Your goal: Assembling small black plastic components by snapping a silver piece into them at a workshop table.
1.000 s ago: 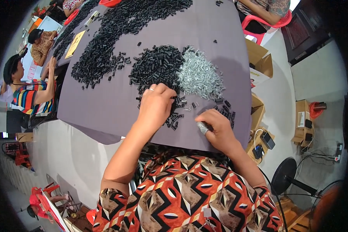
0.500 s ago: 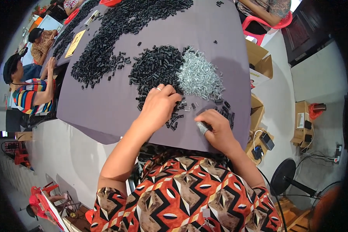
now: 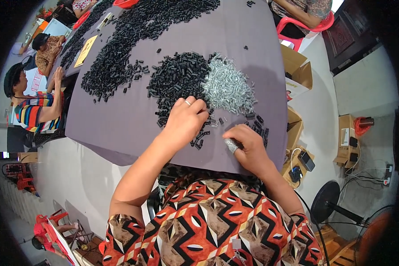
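Observation:
My left hand [image 3: 186,119], with a ring on one finger, bends over the near edge of a heap of small black plastic pieces [image 3: 177,77]. Its fingertips point down and are hidden, so what they pinch cannot be made out. Touching that heap on its right is a pile of small shiny silver metal pieces [image 3: 229,86]. My right hand [image 3: 249,144] is curled closed just above the table's near edge. A silvery-grey wrap [image 3: 231,145] shows at its thumb, and whatever lies inside the fingers is hidden. Loose black pieces [image 3: 200,140] lie between my hands.
A larger spread of black pieces [image 3: 115,62] covers the far left of the grey-covered table [image 3: 119,119]. A yellow card [image 3: 85,51] lies among them. Co-workers sit along the left side and far right. Cardboard boxes [image 3: 296,71] and a black fan [image 3: 326,204] stand on the right.
My left hand has turned slightly and its fingers have shifted a little at the heap's edge. My right hand stays almost in place. The co-worker in stripes has moved slightly.

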{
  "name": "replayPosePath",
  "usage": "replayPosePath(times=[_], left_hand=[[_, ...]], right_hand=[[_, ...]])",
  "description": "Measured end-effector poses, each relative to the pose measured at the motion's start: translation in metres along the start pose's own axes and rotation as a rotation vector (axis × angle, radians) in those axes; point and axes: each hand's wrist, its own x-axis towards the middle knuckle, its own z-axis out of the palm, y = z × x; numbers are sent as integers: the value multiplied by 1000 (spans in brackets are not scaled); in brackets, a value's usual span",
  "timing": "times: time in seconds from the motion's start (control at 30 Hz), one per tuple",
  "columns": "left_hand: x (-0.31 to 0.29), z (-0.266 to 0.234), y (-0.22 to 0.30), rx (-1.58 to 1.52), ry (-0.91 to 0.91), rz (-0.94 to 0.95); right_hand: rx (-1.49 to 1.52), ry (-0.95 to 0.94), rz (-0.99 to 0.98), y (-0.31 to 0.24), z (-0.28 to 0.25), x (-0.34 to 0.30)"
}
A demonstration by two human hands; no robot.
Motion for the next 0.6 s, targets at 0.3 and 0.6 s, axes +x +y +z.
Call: replayPosePath(times=[0.3, 0.6], left_hand=[[-11, -11, 24, -615, 173, -311], [-31, -11, 65, -1134, 18, -597]], right_hand=[[120, 30, 132, -9, -4, 1], [273, 57, 146, -20, -3, 10]])
